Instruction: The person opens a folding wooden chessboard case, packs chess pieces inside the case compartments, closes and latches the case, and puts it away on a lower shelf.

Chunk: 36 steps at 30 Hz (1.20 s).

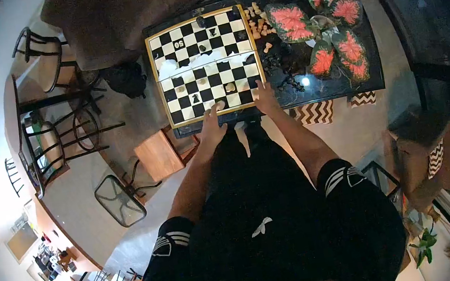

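A black-and-white chessboard [209, 79] with a yellow border lies on the dark table in front of me. My left hand [213, 129] rests at its near edge, fingers stretched out and thumb apart. Its fingertips are right beside a light chess piece [220, 105]; whether they touch it I cannot tell. At the near right corner of the board is my right hand [266, 99], fingers extended along the border and apart. A black knight [195, 98] stands near the left hand, and a light piece [230, 87] lies between the two hands. Other pieces are scattered over the squares.
Beside the board, light chess pieces [258, 25] and dark chess pieces [288, 77] lie in groups on the black table [338, 88]. A plant [347, 45] with pink-and-green leaves stands to their right. A wooden stool [158, 154] is at my left, with chairs beyond.
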Motion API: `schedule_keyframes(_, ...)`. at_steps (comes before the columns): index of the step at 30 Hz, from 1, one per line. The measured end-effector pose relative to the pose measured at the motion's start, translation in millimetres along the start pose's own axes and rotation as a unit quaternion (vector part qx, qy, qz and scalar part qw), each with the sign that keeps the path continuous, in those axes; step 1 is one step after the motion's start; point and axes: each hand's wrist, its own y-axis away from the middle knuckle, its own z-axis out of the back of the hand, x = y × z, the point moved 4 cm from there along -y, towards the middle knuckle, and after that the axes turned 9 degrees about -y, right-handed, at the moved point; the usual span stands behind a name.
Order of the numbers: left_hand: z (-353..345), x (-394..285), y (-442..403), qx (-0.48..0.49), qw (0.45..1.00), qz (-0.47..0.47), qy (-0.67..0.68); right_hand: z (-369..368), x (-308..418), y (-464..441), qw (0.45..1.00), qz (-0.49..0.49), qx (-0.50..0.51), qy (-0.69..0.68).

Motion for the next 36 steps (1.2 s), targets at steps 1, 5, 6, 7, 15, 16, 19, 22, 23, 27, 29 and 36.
schedule_keyframes(1,-1.7,-0.5,-8.7,0.009,1.0,0.002,0.004,-5.4,-2.2,-4.1,1.0,-0.009,0.005,0.002)
schedule_keyframes(5,-3.9,8.1,-43.7,0.013,0.999,0.041,-0.022,-29.4,-7.5,-33.7,0.997,0.058,0.025,0.041)
schedule_keyframes(6,-0.7,7.7,-49.5,0.046,0.996,0.065,-0.033,-39.6,-13.4,-36.9,0.996,0.069,0.054,0.035)
schedule_keyframes(7,-7.0,16.9,-56.8,0.079,0.992,0.087,-0.044,-48.8,-20.3,-44.3,0.995,0.065,0.061,0.039)
schedule_keyframes(15,-18.4,40.0,-90.8,0.048,0.998,0.031,0.034,-60.0,13.5,-50.0,0.995,0.077,0.013,-0.058)
schedule_keyframes(16,-17.2,39.9,-95.9,0.052,0.996,0.023,0.068,-50.4,28.6,-50.3,0.989,0.068,0.05,-0.12)
schedule_keyframes(19,-18.1,40.0,-111.9,-0.028,0.997,-0.056,0.04,-44.4,56.4,-59.4,0.982,0.116,0.053,-0.142)
schedule_keyframes(22,-21.3,30.0,-132.0,0.084,0.988,-0.045,0.118,-77.5,45.7,-80.4,0.984,0.154,0.056,-0.073)
schedule_keyframes(23,-27.6,26.1,-138.4,0.09,0.988,-0.047,0.117,-84.3,44.0,-86.8,0.981,0.175,0.068,-0.052)
schedule_keyframes(27,-46.4,7.1,-159.2,0.049,0.992,-0.06,0.103,-65.5,39.6,-88.4,0.979,0.128,0.07,-0.145)
schedule_keyframes(29,-49.9,-5.7,-171.2,0.05,0.991,-0.081,0.09,-57.9,20.5,-94.6,0.981,0.124,0.032,-0.142)
schedule_keyframes(36,-85.3,-67.8,-213.4,0.04,0.983,-0.109,0.144,-28.8,-81.9,-86.5,0.931,-0.069,-0.09,-0.347)
